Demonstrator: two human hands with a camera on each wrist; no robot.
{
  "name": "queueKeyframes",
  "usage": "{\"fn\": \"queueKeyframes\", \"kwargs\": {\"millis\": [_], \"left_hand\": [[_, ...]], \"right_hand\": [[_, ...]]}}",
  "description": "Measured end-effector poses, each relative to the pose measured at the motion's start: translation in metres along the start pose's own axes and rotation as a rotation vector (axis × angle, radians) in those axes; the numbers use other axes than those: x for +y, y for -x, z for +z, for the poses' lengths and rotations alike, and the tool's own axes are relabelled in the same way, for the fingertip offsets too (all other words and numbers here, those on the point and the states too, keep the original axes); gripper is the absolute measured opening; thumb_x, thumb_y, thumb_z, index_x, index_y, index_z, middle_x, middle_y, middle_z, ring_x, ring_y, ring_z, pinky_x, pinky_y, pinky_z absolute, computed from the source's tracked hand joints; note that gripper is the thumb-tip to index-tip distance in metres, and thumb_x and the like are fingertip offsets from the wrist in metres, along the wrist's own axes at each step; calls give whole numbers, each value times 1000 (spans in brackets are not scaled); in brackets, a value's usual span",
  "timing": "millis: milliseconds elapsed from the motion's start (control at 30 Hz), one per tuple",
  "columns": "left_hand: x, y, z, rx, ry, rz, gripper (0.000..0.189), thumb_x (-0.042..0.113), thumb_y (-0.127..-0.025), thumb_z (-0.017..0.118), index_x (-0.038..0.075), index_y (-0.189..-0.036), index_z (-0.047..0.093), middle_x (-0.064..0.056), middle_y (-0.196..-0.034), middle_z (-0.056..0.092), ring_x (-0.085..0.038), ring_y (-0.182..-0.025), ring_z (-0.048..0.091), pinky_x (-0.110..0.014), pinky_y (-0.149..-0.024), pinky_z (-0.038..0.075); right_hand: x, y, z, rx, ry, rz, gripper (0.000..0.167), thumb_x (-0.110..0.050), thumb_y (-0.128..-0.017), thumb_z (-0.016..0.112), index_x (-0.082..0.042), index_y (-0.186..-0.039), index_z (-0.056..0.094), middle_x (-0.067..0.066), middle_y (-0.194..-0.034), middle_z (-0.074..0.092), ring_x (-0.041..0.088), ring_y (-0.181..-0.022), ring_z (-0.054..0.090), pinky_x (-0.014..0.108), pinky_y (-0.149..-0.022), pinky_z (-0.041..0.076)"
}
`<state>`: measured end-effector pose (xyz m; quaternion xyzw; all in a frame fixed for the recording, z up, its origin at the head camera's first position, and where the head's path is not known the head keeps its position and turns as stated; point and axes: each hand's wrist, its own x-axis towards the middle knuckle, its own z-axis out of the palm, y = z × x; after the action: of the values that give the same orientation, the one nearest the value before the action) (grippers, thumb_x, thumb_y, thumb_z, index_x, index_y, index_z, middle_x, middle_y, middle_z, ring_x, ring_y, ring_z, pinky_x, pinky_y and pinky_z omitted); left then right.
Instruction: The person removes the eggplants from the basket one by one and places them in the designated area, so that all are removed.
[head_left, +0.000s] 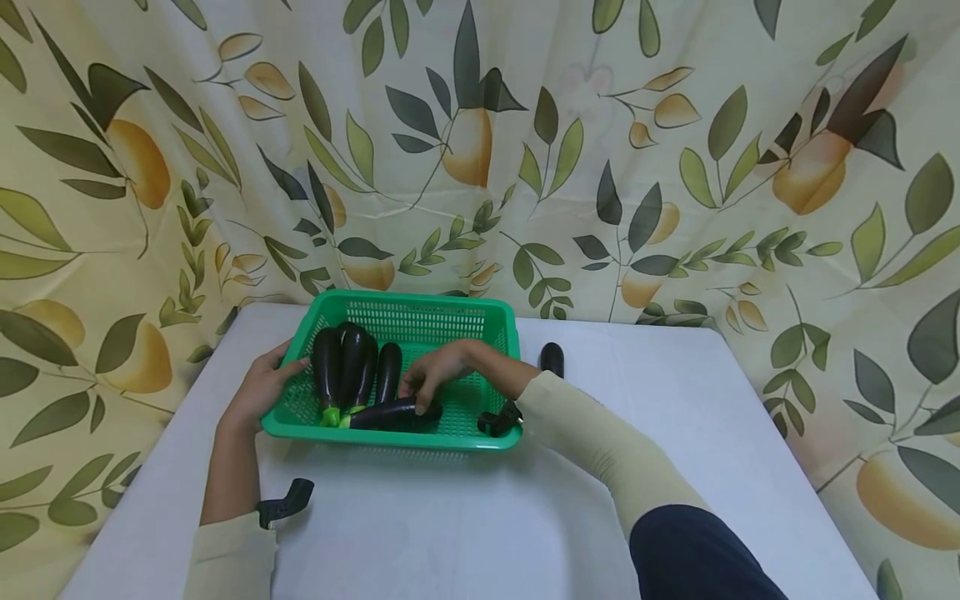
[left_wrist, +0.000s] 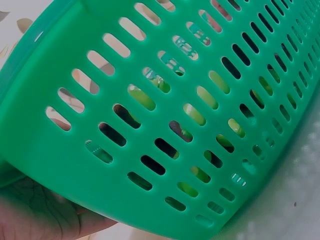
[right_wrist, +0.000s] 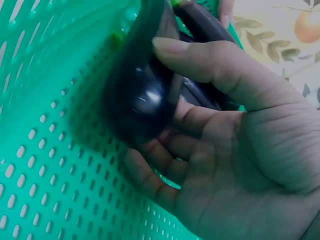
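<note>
My left hand [head_left: 261,390] grips the left rim of a green slotted plastic basket [head_left: 375,439], its thumb over the edge. In the left wrist view part of the palm [left_wrist: 42,212] shows below the basket wall. Inside the basket my right hand [head_left: 441,372] holds a dark, glossy eggplant [head_left: 384,415] near its rounded end, stem to the left. The right wrist view has the thumb on top of this eggplant [right_wrist: 140,95] and the fingers beneath or beside it. Several other eggplants [head_left: 327,371] lie at the basket's left, green stems towards me.
One more eggplant [head_left: 552,358] lies on the white-covered table [head_left: 637,367], right of the basket and partly hidden by my right forearm. A leaf-and-fruit patterned curtain [head_left: 570,150] hangs behind the table. Each wrist carries a black camera mount [head_left: 288,500].
</note>
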<state>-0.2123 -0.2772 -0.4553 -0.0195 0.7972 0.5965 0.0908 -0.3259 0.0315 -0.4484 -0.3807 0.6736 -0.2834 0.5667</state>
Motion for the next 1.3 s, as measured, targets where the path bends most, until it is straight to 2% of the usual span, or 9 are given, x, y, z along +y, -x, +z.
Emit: {"fn": "queueKeyframes", "kwargs": {"millis": [133,233,333,467,567,733,900,1133,1300], "left_hand": [[2,0,1,-3,7,-11,65,25,-113,47,5,-168,18,-31,-163,32,-52,-141,41,-66,-105,42],[2,0,1,2,-6,-16,65,26,-113,46,6,-168,19,-31,-162,34,-51,-139,44,-62,-104,46],[2,0,0,3,-19,-13,64,27,-113,46,6,-168,19,-31,-161,35,-49,-136,46,-57,-100,51],[0,-1,-1,-2,-23,-7,64,27,-113,45,6,-168,19,-32,-161,35,-49,-136,46,-56,-99,51],[-1,-1,-1,-4,-26,-4,65,27,-113,45,6,-168,18,-32,-161,34,-50,-136,45,-58,-100,50],[1,0,-1,-3,-18,3,65,26,-113,45,6,-168,18,-31,-163,31,-51,-139,42,-63,-103,46],[3,1,-2,5,-18,-2,64,26,-113,46,5,-168,20,-31,-163,32,-50,-140,42,-63,-103,46],[0,1,-2,-2,-20,-19,65,29,-113,44,6,-168,18,-32,-163,31,-51,-139,41,-63,-103,46],[2,0,0,6,-17,-5,65,27,-113,46,6,-168,19,-31,-161,34,-50,-137,44,-60,-101,49]], "right_hand": [[-1,5,-2,70,-96,14,30,-4,-91,70,-4,-120,61,7,-110,65,17,-98,57,29,-85,50],[-2,6,-2,138,-134,8,32,-4,-91,71,-5,-122,60,8,-109,66,18,-96,58,30,-82,49],[-2,6,-3,208,-160,-28,34,-5,-94,70,-5,-125,59,8,-114,64,18,-100,58,34,-88,52],[-3,4,-4,290,-298,-123,36,1,-98,62,1,-133,58,13,-127,59,22,-113,59,48,-105,50],[-3,2,-4,354,-426,-210,35,6,-100,57,4,-135,56,16,-131,56,26,-116,60,56,-109,45],[-7,2,-6,467,-589,-382,28,11,-102,51,3,-128,56,15,-125,55,25,-113,61,55,-111,44],[-11,3,-9,501,-709,-498,28,9,-104,46,2,-130,56,14,-123,63,25,-112,66,52,-111,44],[-14,8,-7,616,-790,-449,45,4,-103,48,6,-148,41,18,-126,61,29,-102,70,62,-111,40],[-17,10,-3,678,-802,-390,49,3,-102,52,-1,-147,33,22,-127,56,32,-95,70,67,-108,39]]}}
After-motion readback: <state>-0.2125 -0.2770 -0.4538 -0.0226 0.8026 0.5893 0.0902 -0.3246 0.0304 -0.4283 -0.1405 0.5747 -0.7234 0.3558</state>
